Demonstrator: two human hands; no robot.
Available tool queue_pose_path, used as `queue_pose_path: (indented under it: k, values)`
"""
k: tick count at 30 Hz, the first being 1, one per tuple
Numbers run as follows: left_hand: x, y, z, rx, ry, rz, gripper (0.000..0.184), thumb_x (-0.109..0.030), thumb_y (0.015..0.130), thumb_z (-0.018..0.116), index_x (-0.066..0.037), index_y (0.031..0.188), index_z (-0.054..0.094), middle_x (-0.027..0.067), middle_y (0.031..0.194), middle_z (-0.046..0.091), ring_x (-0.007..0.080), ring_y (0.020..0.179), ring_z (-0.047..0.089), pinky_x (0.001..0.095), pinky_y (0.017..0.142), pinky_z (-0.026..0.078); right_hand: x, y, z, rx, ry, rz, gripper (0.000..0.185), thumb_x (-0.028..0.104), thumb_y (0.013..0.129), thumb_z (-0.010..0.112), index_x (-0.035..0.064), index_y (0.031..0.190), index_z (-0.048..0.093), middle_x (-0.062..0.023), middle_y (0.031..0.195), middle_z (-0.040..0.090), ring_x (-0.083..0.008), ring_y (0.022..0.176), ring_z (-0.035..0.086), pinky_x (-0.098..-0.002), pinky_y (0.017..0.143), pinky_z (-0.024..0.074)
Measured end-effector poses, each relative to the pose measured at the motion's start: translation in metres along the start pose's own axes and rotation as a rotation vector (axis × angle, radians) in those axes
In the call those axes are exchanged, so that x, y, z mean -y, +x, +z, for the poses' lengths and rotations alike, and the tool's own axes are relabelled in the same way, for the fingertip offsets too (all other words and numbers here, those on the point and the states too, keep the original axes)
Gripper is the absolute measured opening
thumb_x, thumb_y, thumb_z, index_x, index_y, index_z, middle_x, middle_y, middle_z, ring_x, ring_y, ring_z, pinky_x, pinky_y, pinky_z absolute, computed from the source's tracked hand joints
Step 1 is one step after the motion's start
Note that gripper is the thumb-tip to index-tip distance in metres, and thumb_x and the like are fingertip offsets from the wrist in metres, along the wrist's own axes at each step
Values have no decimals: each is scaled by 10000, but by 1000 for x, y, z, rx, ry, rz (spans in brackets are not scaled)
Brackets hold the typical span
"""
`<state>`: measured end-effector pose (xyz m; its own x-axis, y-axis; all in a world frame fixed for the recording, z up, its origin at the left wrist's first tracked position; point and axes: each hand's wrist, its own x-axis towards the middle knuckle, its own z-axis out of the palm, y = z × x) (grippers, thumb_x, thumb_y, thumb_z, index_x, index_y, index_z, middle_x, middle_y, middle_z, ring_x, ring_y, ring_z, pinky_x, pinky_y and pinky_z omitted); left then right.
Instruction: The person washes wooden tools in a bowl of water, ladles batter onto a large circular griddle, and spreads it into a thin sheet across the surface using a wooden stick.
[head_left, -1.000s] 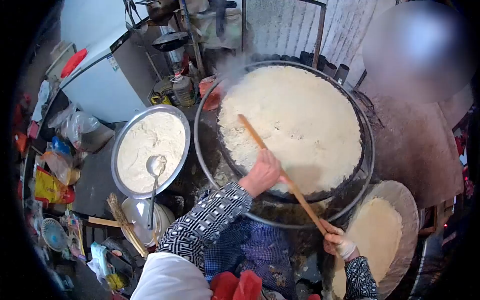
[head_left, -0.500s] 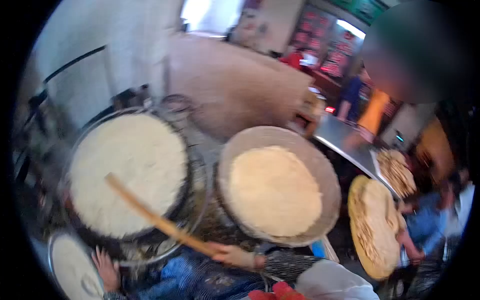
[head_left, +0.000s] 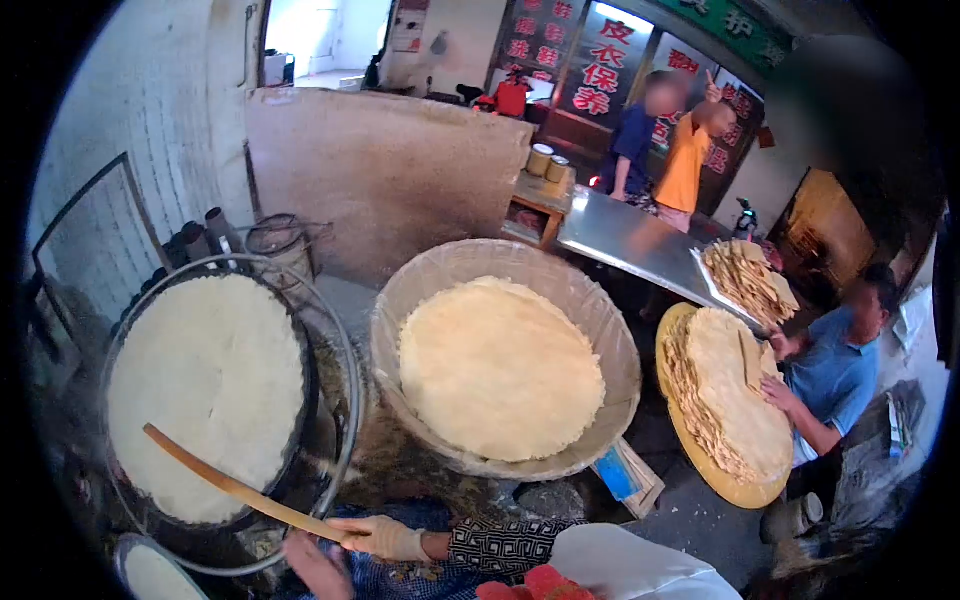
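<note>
My right hand (head_left: pixel 385 538), in a pale glove, grips the near end of a long, slightly curved wooden spreading stick (head_left: pixel 235 488). The stick slants over a round griddle covered by a pale flatbread sheet (head_left: pixel 205 385), its far tip above the near part of the sheet. My left hand (head_left: pixel 318 568) is slightly blurred just below the stick's handle end, fingers stretched, with nothing visible in it. At the lower left is part of a bowl of pale batter (head_left: pixel 155 575). Right of the griddle, a large cloth-lined basket (head_left: pixel 610 400) holds a round of stacked flatbread (head_left: pixel 500 370).
A metal hoop (head_left: pixel 352 400) rings the griddle. At the right, a co-worker in a blue shirt (head_left: pixel 835 385) handles flatbread on a yellow board (head_left: pixel 690 435). Behind are a metal counter (head_left: pixel 625 240) with more folded flatbread (head_left: pixel 748 280), a low wall (head_left: pixel 390 170) and two people standing.
My left hand has moved from beside the batter bowl rightward to near the stick's handle. My right hand and the stick have shifted left and lower in view. The camera view has turned.
</note>
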<state>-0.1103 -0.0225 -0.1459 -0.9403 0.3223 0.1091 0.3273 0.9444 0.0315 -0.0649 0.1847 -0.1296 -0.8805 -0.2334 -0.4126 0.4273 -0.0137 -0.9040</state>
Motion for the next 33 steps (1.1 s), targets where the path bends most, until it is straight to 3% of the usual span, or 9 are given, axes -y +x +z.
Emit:
queue_pose_path:
  k: [2,4,9,12,16,21,26,30,33]
  values:
    - [-15,-25,2,-281,-312,342,458,-383,970,461,13,1147,611,290,1225,544,394,1220,470,560,1052,322,28,-22,0,40,177,94,525,283,921,605,176,1416,466,7,986,636,-70,753,531,-266,686,464]
    - [-17,-51,-34,-112,-455,304,616,-295,894,539,97,1343,383,322,1409,344,482,1348,281,582,1140,134,9,-29,-16,2,-52,-60,522,258,917,620,144,1406,475,-20,1064,646,-75,796,556,-257,709,480]
    - [3,63,-94,-175,-197,417,783,-446,849,537,65,1403,323,261,1463,324,397,1392,262,518,1156,163,44,-131,-40,-121,-23,116,555,222,920,626,104,1428,436,-62,1099,651,-108,827,598,-251,714,489]
    - [-40,144,-76,-183,-196,635,899,-538,805,542,49,1435,286,228,1495,308,343,1423,243,472,1170,177,32,-155,-26,-273,242,78,578,194,922,616,83,1448,403,-54,975,637,-80,683,533,-264,607,452]
    - [-76,208,-13,-205,-44,856,752,-474,813,536,122,1263,458,283,1343,460,402,1310,405,470,1119,323,-7,-123,-26,-311,506,93,645,183,932,593,96,1494,289,2,728,520,-91,511,472,-263,469,415]
    - [-21,227,-14,-217,11,718,596,-383,788,573,90,1148,540,260,1248,536,398,1273,450,452,1110,347,2,-74,-40,-39,740,145,645,235,941,605,169,1501,291,-2,639,532,-100,480,478,-272,441,391]
    - [49,212,-35,-191,-12,554,363,-158,821,585,47,1119,553,250,1251,533,400,1259,463,457,1097,367,32,-32,-18,74,627,167,649,192,928,604,102,1495,300,41,731,519,-71,517,459,-241,475,390]
    - [130,169,-46,-206,30,386,385,-242,811,631,30,1072,555,219,1166,558,397,1218,487,468,1093,367,39,5,18,153,421,186,601,155,908,615,74,1457,385,42,849,561,-32,592,476,-208,527,402]
    - [163,134,-44,-127,96,306,604,-384,748,655,48,1149,524,242,1206,535,406,1218,482,489,1087,358,31,9,29,176,132,121,599,164,903,630,67,1447,397,0,975,611,-41,677,530,-219,583,440]
